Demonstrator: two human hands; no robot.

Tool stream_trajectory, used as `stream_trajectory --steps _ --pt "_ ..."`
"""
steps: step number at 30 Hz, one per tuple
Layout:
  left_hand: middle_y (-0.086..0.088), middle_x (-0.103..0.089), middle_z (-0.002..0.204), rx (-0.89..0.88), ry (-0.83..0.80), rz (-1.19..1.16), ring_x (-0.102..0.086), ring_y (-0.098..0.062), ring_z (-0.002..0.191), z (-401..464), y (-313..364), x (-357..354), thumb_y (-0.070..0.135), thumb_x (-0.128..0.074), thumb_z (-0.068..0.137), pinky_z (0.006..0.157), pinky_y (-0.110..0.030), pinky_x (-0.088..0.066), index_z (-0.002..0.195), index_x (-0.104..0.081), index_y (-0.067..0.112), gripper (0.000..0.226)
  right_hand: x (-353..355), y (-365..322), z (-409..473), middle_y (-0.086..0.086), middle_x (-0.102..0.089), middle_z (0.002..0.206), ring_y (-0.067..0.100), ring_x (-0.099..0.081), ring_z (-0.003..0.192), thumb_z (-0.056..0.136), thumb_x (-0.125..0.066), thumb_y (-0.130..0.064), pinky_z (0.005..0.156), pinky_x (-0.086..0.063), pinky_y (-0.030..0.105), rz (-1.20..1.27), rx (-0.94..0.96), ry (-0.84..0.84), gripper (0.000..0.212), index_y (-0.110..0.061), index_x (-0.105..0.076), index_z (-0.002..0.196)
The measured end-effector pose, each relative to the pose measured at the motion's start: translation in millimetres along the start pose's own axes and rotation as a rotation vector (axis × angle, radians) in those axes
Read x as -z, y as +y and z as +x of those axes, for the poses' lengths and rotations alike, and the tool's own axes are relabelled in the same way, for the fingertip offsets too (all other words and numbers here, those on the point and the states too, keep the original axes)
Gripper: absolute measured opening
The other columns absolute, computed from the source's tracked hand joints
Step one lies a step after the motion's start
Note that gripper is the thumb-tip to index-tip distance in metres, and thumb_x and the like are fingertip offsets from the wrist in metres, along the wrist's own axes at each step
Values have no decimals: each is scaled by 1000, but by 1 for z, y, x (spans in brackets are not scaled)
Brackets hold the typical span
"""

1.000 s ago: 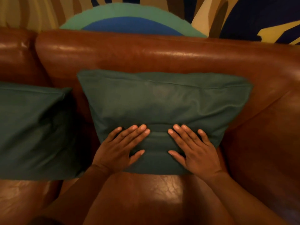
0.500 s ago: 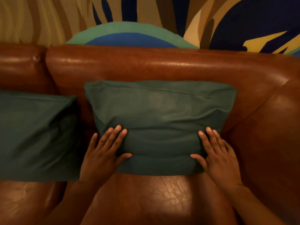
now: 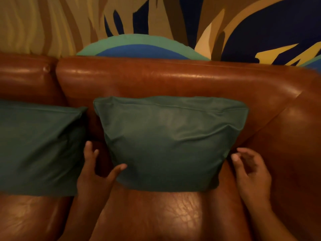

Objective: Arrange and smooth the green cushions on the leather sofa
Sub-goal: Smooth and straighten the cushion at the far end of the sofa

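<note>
A dark green cushion (image 3: 170, 141) leans upright against the backrest of the brown leather sofa (image 3: 173, 79), in the right seat. A second green cushion (image 3: 38, 146) stands at the left, partly cut off by the frame edge. My left hand (image 3: 97, 173) is at the middle cushion's lower left side, fingers spread, thumb tip touching the fabric. My right hand (image 3: 251, 173) hovers just off the cushion's lower right corner, fingers loosely curled and apart, holding nothing.
The sofa's right armrest (image 3: 295, 153) rises close beside my right hand. Shiny seat leather (image 3: 165, 216) lies in front of the cushion. A painted wall with blue, green and yellow shapes (image 3: 156, 23) stands behind the backrest.
Both hands slid outward from the cushion's lower middle to its two sides. The right hand has come off the fabric. The view tilted up, showing more wall.
</note>
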State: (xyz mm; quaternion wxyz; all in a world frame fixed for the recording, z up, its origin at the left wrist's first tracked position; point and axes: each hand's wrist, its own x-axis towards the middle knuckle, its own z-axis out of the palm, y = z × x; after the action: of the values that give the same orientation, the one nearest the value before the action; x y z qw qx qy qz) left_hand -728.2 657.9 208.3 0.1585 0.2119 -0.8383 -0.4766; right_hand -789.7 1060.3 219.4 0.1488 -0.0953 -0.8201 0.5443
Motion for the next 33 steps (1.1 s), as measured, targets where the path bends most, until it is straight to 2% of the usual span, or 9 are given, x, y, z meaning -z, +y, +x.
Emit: stream_trajectory --steps 2,4,6,9,12,19,23,27,33 --pt "14 -31 166 133 -103 -133 -39 -9 146 12 -7 -4 60 -95 52 117 -32 -36 162 -2 46 145 -5 4 13 7 -59 142 -4 -59 120 69 -85 -65 102 -48 18 113 -68 -134 78 -46 -50 135" --pt "20 -30 165 149 -276 -236 -34 -5 149 29 -13 -8 65 -97 45 120 -42 -36 164 0 37 156 -16 15 24 -1 -42 160 -2 -49 138 48 -96 -64 110 -45 25 211 -139 -348 127 -40 -28 153" --pt "18 -39 161 121 -411 -227 -39 -4 147 40 -8 -16 61 -99 44 116 -39 -42 162 -14 35 148 -29 17 29 -7 -41 160 4 -47 143 33 -103 -57 110 -48 25 291 -192 -506 146 -41 -22 153" --pt "32 -61 135 51 -406 -210 -54 8 130 39 13 -27 44 -102 52 100 -17 -50 142 -47 38 106 -42 13 31 -7 -54 150 7 -54 137 36 -107 -34 102 -52 20 265 -188 -499 132 -33 -34 146" --pt "16 -62 140 35 -305 -227 -56 4 130 33 22 -33 49 -98 46 104 -20 -49 148 -48 22 116 -42 10 30 3 -64 144 22 -59 136 53 -97 1 103 -55 30 298 -168 -423 110 -15 -43 148" --pt "8 -61 142 9 -323 -241 -58 -8 132 19 44 -50 33 -105 45 107 -37 -51 144 -47 21 116 -2 14 33 5 -66 144 27 -62 134 53 -88 12 108 -52 45 326 -187 -306 107 -11 -48 150" --pt "7 -58 143 38 -395 -248 -56 0 130 26 56 -73 41 -103 39 108 -34 -51 145 -39 22 125 12 28 36 7 -65 145 23 -63 131 50 -100 -6 105 -55 36 307 -202 -304 112 -13 -49 150" --pt "10 -48 151 111 -422 -204 -51 -2 136 33 49 -75 61 -102 31 110 -35 -49 153 -22 32 149 2 28 34 -2 -57 152 18 -56 139 38 -108 -34 115 -47 47 208 -229 -223 136 -23 -37 153" --pt "26 -51 140 79 -430 -289 -53 16 122 29 48 -75 34 -106 42 92 -8 -48 157 -26 22 140 -11 24 22 -7 -58 148 14 -57 136 48 -104 -33 117 -46 46 173 -190 -130 107 -54 -43 133"
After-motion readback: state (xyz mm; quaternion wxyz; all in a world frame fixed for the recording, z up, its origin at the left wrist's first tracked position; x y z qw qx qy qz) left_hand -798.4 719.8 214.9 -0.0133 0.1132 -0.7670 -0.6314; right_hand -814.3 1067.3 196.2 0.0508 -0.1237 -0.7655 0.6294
